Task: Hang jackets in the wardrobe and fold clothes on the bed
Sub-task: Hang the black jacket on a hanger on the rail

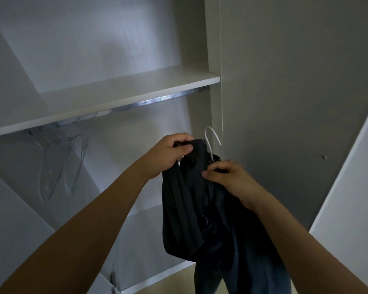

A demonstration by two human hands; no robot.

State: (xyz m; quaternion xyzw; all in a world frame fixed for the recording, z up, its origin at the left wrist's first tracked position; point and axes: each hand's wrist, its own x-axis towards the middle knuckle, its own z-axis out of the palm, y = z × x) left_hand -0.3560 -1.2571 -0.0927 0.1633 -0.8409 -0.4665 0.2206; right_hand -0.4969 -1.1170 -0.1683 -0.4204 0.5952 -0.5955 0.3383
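Now both hands are up in front of an open pale wardrobe [214, 49], w/ a dark, near-black fabric jacket [191, 209] held between them just right of centre frame. Left hand [168, 154] has its grip closed on the jacket's top edge, fingers curled over a bunched fold & thumb pressed on the front. Right hand [227, 177] pinches the cloth just beside the neck of a white wire hanger [211, 141], a bit lower & to the right of the left hand. Only the hanger's hook & part of its neck show above the fabric; rest is hidden inside the jacket. Jacket hangs down in loose folds toward the bottom of the frame, lower end dropping past the wardrobe's bottom edge.

Upper part of the frame: a white flat shelf [106, 98] runs across, w/ a shiny metal hanging rail [149, 102] right under it. At left, under the rail, a cluster of pale wire hangers [60, 166] dangles, blurred. Hook in hand sits below the rail, well apart from it. A grey door panel [295, 102] fills the right side.
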